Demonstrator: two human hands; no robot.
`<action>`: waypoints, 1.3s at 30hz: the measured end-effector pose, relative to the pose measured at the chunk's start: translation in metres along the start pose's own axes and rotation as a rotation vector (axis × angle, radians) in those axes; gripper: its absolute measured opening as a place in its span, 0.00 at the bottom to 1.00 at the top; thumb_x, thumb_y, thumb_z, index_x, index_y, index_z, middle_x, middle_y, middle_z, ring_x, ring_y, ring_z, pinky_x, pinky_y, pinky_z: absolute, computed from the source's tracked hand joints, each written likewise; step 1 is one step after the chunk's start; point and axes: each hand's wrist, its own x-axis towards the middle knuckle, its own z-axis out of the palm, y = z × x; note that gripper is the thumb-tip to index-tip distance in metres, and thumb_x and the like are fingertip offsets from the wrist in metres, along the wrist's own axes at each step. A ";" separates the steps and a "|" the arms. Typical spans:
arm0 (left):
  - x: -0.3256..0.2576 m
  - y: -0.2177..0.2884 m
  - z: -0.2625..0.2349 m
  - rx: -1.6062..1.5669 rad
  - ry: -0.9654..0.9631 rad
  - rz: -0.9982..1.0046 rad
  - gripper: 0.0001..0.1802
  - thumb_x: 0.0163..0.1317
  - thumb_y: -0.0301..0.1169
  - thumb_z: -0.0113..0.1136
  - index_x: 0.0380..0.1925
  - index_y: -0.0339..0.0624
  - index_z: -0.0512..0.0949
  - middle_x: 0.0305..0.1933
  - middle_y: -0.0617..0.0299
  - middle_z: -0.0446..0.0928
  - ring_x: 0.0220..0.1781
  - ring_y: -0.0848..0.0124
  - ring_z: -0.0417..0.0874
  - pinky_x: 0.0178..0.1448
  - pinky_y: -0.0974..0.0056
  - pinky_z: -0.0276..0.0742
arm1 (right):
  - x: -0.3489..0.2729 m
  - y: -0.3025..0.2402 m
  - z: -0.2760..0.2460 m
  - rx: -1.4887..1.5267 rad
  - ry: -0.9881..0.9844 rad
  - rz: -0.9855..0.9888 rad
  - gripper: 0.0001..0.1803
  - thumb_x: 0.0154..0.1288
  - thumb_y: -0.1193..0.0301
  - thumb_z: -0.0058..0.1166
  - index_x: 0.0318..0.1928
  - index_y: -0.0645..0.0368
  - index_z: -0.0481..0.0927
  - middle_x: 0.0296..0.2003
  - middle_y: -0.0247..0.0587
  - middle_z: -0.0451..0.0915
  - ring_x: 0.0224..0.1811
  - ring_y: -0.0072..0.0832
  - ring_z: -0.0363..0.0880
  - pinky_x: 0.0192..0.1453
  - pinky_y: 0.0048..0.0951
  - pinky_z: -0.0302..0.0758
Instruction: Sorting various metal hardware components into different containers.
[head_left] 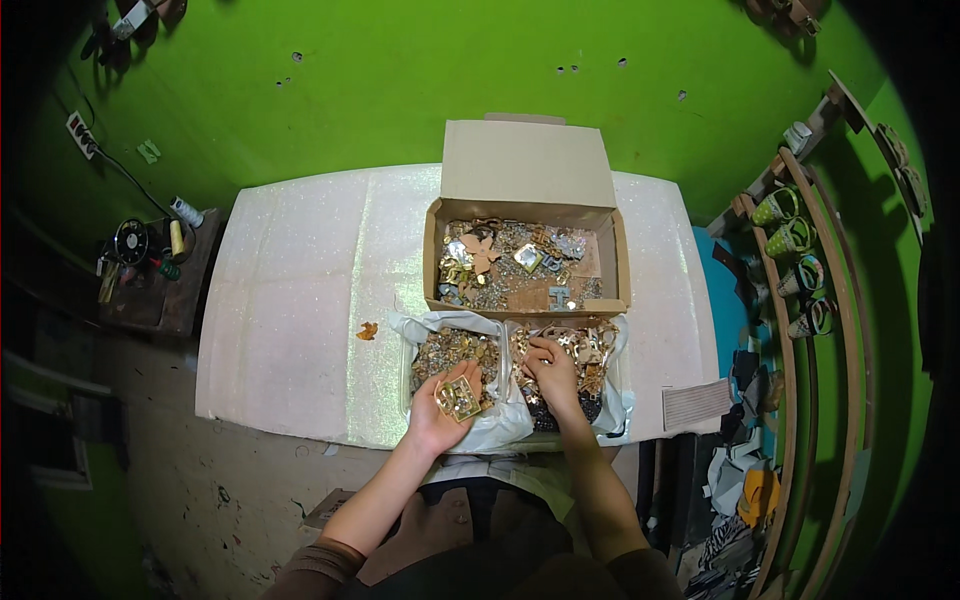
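Note:
On the upturned palm of my left hand [440,418] rests a square gold-coloured ornament [459,398], perhaps a buckle, with small shiny bits in its middle. This hand is over the left tray [406,375], which is lined with white plastic and full of small metal pieces [455,352]. My right hand [550,370] reaches into the right tray [622,350], its fingers bent and drawn together among gold-coloured pieces [590,345]. What lies between those fingertips is too small to make out. Dark beads [580,412] fill the near part of that tray.
An open cardboard box [524,165] of mixed metal trinkets stands behind the trays. On the pale glittery tabletop [290,300] lie a brown leaf-shaped piece [368,330] and a striped card [697,404]. At the right is a wooden rack [850,400]; thread spools [178,236] stand at the left.

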 end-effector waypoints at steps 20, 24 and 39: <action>0.009 0.000 0.008 0.018 0.022 0.176 0.19 0.66 0.33 0.34 0.50 0.36 0.67 0.53 0.55 0.71 0.57 0.64 0.70 0.62 0.62 0.66 | -0.067 -0.044 0.060 -0.587 -0.216 -0.150 0.13 0.57 0.64 0.55 0.25 0.62 0.76 0.12 0.28 0.67 0.15 0.13 0.60 0.21 0.19 0.60; 0.012 -0.002 0.008 0.016 0.044 0.189 0.20 0.66 0.35 0.33 0.50 0.34 0.67 0.56 0.54 0.68 0.59 0.65 0.68 0.62 0.62 0.66 | -0.065 -0.042 0.056 -0.680 -0.265 -0.144 0.15 0.54 0.60 0.57 0.24 0.59 0.76 0.15 0.40 0.75 0.15 0.27 0.72 0.22 0.27 0.68; 0.020 0.000 -0.014 -0.009 -0.047 0.184 0.17 0.65 0.33 0.36 0.45 0.34 0.70 0.47 0.54 0.73 0.52 0.64 0.74 0.58 0.62 0.69 | -0.070 -0.071 0.066 -0.880 -0.029 -0.590 0.09 0.51 0.66 0.57 0.23 0.55 0.74 0.17 0.36 0.74 0.19 0.34 0.74 0.22 0.32 0.69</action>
